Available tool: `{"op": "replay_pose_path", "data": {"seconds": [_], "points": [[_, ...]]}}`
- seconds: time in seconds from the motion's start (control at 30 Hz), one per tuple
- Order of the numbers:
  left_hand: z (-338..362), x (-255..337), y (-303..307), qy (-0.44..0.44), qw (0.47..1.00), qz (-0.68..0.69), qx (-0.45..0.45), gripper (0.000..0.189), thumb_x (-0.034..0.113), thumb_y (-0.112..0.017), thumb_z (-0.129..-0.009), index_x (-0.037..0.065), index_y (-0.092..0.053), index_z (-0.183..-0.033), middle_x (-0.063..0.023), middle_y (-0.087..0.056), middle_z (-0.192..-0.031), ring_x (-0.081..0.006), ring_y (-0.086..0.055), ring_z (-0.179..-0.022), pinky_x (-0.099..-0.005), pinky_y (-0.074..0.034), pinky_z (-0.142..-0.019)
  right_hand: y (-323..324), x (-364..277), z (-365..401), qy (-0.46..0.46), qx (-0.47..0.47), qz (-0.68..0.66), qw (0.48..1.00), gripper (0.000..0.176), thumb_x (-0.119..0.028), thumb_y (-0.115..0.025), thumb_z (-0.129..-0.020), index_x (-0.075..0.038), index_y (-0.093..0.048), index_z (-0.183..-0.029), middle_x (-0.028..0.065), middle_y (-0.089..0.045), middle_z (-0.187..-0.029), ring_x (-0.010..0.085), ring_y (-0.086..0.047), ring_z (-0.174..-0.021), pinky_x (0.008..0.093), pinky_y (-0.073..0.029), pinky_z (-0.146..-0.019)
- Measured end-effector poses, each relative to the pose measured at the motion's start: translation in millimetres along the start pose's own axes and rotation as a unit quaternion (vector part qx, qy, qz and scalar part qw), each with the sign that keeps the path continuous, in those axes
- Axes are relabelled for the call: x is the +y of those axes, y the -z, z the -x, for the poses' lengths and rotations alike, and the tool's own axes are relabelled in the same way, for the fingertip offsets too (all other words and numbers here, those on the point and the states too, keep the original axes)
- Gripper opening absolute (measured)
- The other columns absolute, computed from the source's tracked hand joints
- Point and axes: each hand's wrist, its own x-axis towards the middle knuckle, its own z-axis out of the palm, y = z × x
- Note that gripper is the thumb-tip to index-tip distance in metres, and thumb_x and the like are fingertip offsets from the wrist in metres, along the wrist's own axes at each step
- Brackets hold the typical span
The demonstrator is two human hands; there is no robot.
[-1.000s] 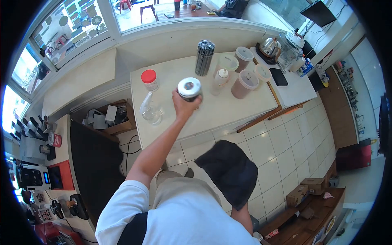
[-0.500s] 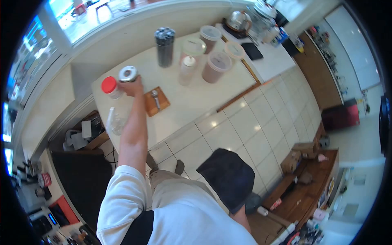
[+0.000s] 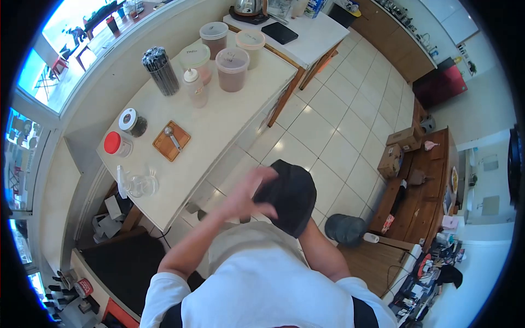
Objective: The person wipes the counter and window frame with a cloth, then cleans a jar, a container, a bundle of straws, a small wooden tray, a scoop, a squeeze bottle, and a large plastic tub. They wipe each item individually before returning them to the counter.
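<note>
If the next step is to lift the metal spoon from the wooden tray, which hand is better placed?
Probably the left hand: it looks empty, its fingers are open, and it is nearer the wooden tray. The right arm ends under the dark cloth.

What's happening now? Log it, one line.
left hand: open, near cloth | right hand: hidden by cloth | spoon: on wooden tray | white-lidded jar: beside red-lidded jar

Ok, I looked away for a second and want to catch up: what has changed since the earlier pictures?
The left hand has let go of the silver-lidded jar, set down leftward beside the red-lidded jar, and has drawn back to the black cloth. The view has turned. The cloth still covers the right hand; the straws and squeeze bottle stayed put.
</note>
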Motion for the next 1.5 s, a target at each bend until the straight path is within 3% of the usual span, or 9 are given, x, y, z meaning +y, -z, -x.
{"op": "replay_pose_path", "data": {"seconds": [0.1,0.2,0.23,0.43,0.57,0.97,1.17,1.33,1.5], "points": [[22,22,-40,-0.099,0.987,-0.116,-0.051,0.066,0.015,-0.086,-0.069,0.007,-0.058,-0.128,-0.0151,-0.055,-0.132,-0.0355,-0.053,-0.123,-0.0422,-0.045,-0.104,10,27,-24,-0.176,-0.039,-0.328,0.927,0.029,-0.025,-0.051,-0.1,-0.012,-0.06,-0.124,0.005,-0.064,-0.113,0.0192,-0.061,-0.102,0.0321,-0.051,-0.092],[39,12,-46,-0.081,0.987,-0.136,0.027,0.049,0.006,-0.079,-0.073,0.006,-0.064,-0.12,-0.0146,-0.063,-0.12,-0.0356,-0.06,-0.113,-0.0393,-0.051,-0.096,47,119,-88,-0.072,-0.042,-0.292,0.953,0.037,-0.033,-0.044,-0.102,-0.009,-0.056,-0.127,0.0085,-0.061,-0.125,0.0227,-0.062,-0.109,0.0379,-0.052,-0.096],[45,13,-46,-0.047,0.989,-0.116,0.075,0.045,0.002,-0.076,-0.074,0.006,-0.065,-0.118,-0.0142,-0.065,-0.115,-0.0355,-0.063,-0.108,-0.0376,-0.053,-0.092,18,99,-84,-0.074,-0.135,-0.383,0.911,0.016,-0.027,-0.051,-0.1,-0.015,-0.061,-0.103,0.0014,-0.063,-0.102,0.015,-0.062,-0.095,0.0356,-0.053,-0.074],[74,14,-49,0.172,0.865,0.141,0.449,0.02,0.005,-0.069,-0.091,0.0,-0.065,-0.11,-0.0028,-0.069,-0.095,-0.0081,-0.061,-0.083,-0.0252,-0.051,-0.073,-81,8,-3,-0.07,0.041,-0.07,0.994,0.018,-0.022,-0.065,-0.095,-0.012,-0.057,-0.107,0.0027,-0.061,-0.103,0.0141,-0.061,-0.096,0.037,-0.054,-0.079],[93,26,-48,0.14,0.862,0.192,0.449,0.016,0.011,-0.064,-0.096,0.0,-0.067,-0.106,-0.0053,-0.068,-0.102,-0.0106,-0.06,-0.089,-0.0274,-0.05,-0.079,-92,29,6,0.148,-0.041,0.058,0.986,0.031,-0.018,-0.068,-0.093,-0.002,-0.053,-0.115,0.0067,-0.062,-0.103,0.0136,-0.06,-0.094,0.0267,-0.05,-0.075],[150,64,-43,0.127,0.872,0.188,0.433,0.032,0.024,-0.051,-0.103,-0.002,-0.069,-0.109,-0.0097,-0.051,-0.13,-0.0181,-0.047,-0.121,-0.033,-0.039,-0.102,-139,-15,49,0.14,-0.392,0.173,0.893,0.054,-0.024,-0.067,-0.092,0.005,-0.048,-0.133,0.0142,-0.062,-0.116,0.0198,-0.059,-0.107,0.0328,-0.048,-0.091],[191,94,-37,0.137,0.835,0.304,0.439,0.031,0.028,-0.053,-0.103,0.002,-0.069,-0.106,-0.0038,-0.051,-0.122,-0.0123,-0.05,-0.118,-0.0345,-0.048,-0.094,-156,0,79,0.16,-0.372,0.259,0.877,0.041,-0.027,-0.059,-0.1,0.0,-0.054,-0.13,0.0054,-0.063,-0.108,0.0121,-0.06,-0.101,0.0229,-0.049,-0.084],[246,117,-30,0.164,0.773,0.317,0.525,0.031,0.03,-0.051,-0.103,0.004,-0.068,-0.108,-0.0005,-0.063,-0.107,-0.0107,-0.06,-0.101,-0.0315,-0.05,-0.09,-128,38,82,-0.065,-0.198,0.181,0.961,0.032,-0.028,-0.06,-0.099,-0.002,-0.061,-0.117,0.007,-0.067,-0.106,0.0156,-0.065,-0.093,0.0284,-0.053,-0.082],[322,132,-23,0.15,0.724,0.249,0.626,0.029,0.027,-0.05,-0.105,0.003,-0.065,-0.102,0.0023,-0.066,-0.085,-0.0063,-0.061,-0.082,-0.0215,-0.049,-0.077,-107,1,91,0.042,-0.121,0.047,0.991,0.025,-0.02,-0.06,-0.099,0.002,-0.062,-0.112,0.0099,-0.069,-0.106,0.0181,-0.067,-0.094,0.0312,-0.054,-0.085]]}}
